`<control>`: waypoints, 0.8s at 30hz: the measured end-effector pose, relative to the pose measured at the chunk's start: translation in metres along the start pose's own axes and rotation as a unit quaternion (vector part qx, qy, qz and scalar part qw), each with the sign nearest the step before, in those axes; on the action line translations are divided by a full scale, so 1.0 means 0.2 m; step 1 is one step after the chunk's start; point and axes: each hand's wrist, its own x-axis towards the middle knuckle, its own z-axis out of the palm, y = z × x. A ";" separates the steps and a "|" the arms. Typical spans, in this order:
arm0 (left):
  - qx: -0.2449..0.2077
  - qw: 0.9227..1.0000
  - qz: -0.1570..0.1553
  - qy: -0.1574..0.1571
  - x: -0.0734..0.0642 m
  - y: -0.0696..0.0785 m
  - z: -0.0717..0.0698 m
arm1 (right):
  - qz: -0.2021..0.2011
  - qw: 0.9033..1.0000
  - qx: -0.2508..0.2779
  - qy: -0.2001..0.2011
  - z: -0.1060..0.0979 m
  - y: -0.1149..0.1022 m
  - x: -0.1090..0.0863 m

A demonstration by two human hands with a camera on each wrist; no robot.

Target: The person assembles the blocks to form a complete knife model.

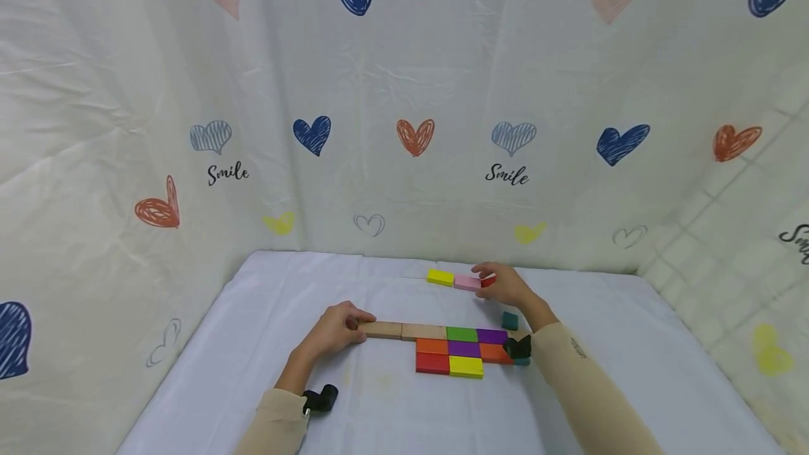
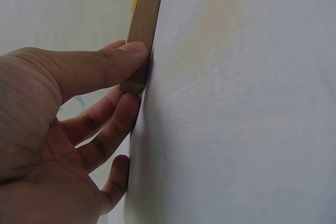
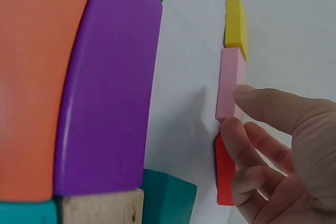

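Observation:
At the left end of a row of plain wooden blocks, my left hand [image 1: 338, 326] pinches the end wooden block [image 1: 383, 330]. The left wrist view shows the thumb on that wooden block [image 2: 146, 19], with the other fingers curled beside and below its end. Farther back, my right hand [image 1: 505, 285] reaches over a short line of blocks. Its thumb and a bent finger pinch the end of the pink block [image 3: 229, 80]. The red block [image 3: 226, 177] lies right beside the curled fingers, partly covered by them. A yellow block [image 3: 234, 22] adjoins the pink one's other end.
Colored blocks lie flat against the wooden row: green [image 1: 462, 334], purple [image 1: 464, 349], orange [image 1: 432, 347], red [image 1: 432, 364] and yellow [image 1: 466, 367]. A teal block [image 1: 510, 321] stands behind the row's right part. White cloth covers the table [image 1: 354, 413]; a heart-printed curtain [image 1: 417, 188] hangs behind.

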 end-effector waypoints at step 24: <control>-0.004 1.000 0.001 0.000 0.00 0.01 0.00 | -0.014 0.999 -0.027 0.015 0.04 -0.05 -0.02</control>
